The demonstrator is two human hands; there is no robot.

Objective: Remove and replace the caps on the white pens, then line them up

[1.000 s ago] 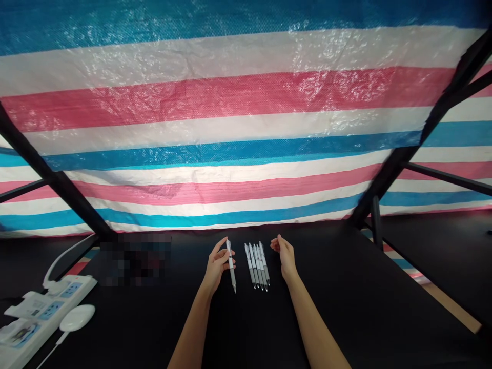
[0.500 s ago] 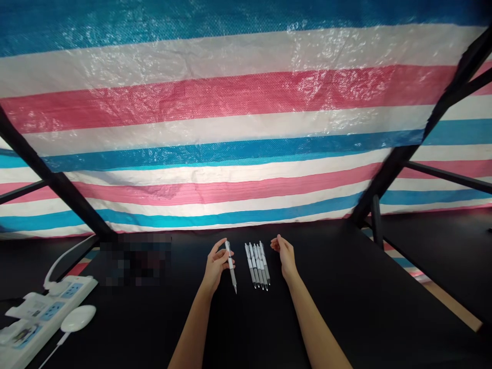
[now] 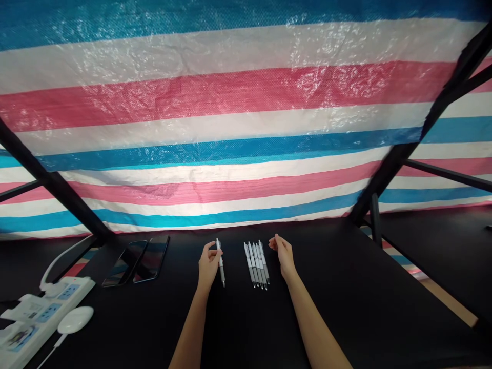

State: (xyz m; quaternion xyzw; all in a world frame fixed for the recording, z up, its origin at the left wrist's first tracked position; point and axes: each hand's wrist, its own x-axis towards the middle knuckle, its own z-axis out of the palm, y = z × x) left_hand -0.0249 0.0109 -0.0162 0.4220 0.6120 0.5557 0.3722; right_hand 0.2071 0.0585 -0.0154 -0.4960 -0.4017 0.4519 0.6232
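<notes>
My left hand (image 3: 208,267) has its fingers and thumb closed on a white pen with a grey grip (image 3: 220,262), which stands nearly upright in the view, tip toward me. To its right, several like pens (image 3: 257,265) lie side by side on the black table (image 3: 246,328), clips at the far end and tips pointing at me. Just right of that row rests my right hand (image 3: 283,254), fingers curled in and nothing visible in them; it is apart from the pens.
Two dark phones or tablets (image 3: 152,260) lie at the table's left back. A white power strip (image 3: 49,312) with plugs and a round white charger (image 3: 76,320) on a cable sit at the near left. Black frame bars (image 3: 371,200) and a striped tarp (image 3: 230,189) bound the far side.
My left hand has moved left with the pen, further from the row. The right hand has stayed nearly in place, and the row of pens looks the same.
</notes>
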